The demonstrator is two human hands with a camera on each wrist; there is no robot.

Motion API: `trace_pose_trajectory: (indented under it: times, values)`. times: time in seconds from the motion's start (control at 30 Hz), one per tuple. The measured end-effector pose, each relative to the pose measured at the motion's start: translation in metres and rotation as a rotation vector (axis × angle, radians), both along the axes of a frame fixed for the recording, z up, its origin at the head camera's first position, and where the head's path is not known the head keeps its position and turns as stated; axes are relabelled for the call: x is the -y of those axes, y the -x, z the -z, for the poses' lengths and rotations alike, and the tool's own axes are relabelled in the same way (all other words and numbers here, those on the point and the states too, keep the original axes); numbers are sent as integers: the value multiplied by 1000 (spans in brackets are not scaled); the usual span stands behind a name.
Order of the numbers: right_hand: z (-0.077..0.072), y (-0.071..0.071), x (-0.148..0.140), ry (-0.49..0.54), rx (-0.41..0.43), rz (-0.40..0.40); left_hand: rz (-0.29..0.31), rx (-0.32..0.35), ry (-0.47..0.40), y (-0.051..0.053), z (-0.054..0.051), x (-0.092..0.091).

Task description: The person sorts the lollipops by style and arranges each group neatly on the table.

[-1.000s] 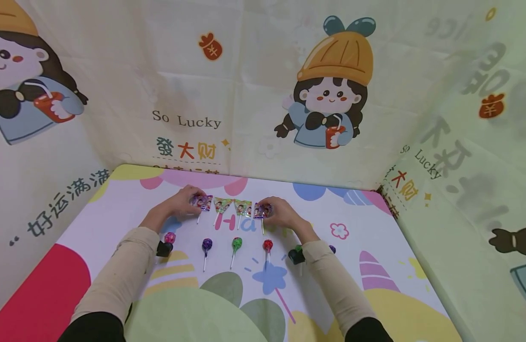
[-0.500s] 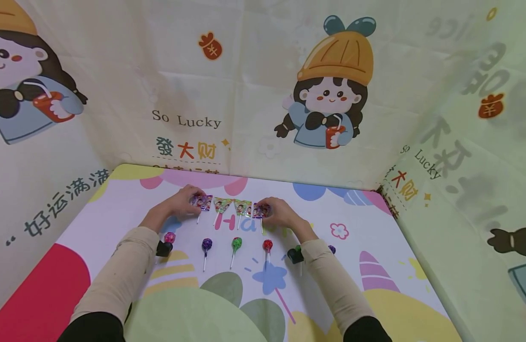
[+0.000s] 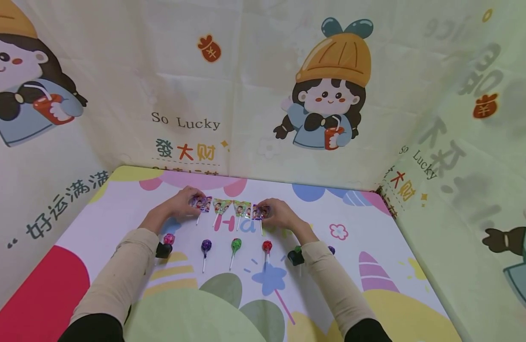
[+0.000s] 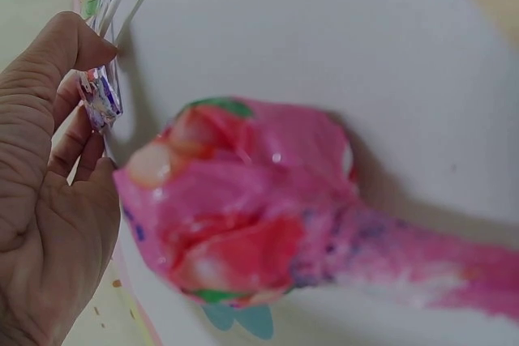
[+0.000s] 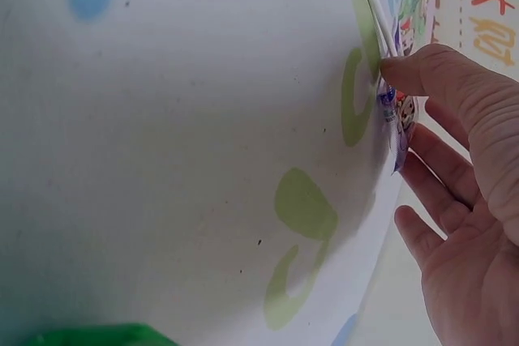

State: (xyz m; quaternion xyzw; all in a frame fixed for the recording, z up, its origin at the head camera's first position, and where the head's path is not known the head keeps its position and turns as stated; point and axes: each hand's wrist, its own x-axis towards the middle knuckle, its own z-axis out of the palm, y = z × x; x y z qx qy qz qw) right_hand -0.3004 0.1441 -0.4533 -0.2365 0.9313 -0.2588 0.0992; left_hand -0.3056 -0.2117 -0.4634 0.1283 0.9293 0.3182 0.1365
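Several flat-wrapped lollipops lie in a row near the table's back, sticks pointing toward me. My left hand [image 3: 185,204] pinches the purple-wrapped lollipop [image 3: 205,204] at the row's left end; the left wrist view shows thumb and fingers at its wrapper [image 4: 100,101]. At the right end, my right hand [image 3: 281,214] pinches another purple-wrapped lollipop [image 3: 257,212], its white stick [image 5: 375,4] seen in the right wrist view. Between them lie two lollipops in greenish wrappers, the left one [image 3: 222,205] and the right one [image 3: 242,209]. Fingers partly cover both end wrappers.
Closer to me is a row of round lollipops: pink [image 3: 169,238], purple [image 3: 206,245], green [image 3: 236,244], red [image 3: 267,246], another green [image 3: 297,248] and another purple [image 3: 332,249]. My right forearm partly hides the last two. Printed cloth walls [image 3: 254,95] bound the table.
The right-end lollipop has shifted very slightly left with my right hand, nearer its neighbour. My left hand keeps its place and grip. The head view has moved a little.
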Motion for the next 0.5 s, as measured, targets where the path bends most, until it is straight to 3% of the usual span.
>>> trace_pose_trajectory:
  times: [0.5]
  values:
    - [-6,-11,-10,-1,-60,-6,-2,5,9,0,1,0]
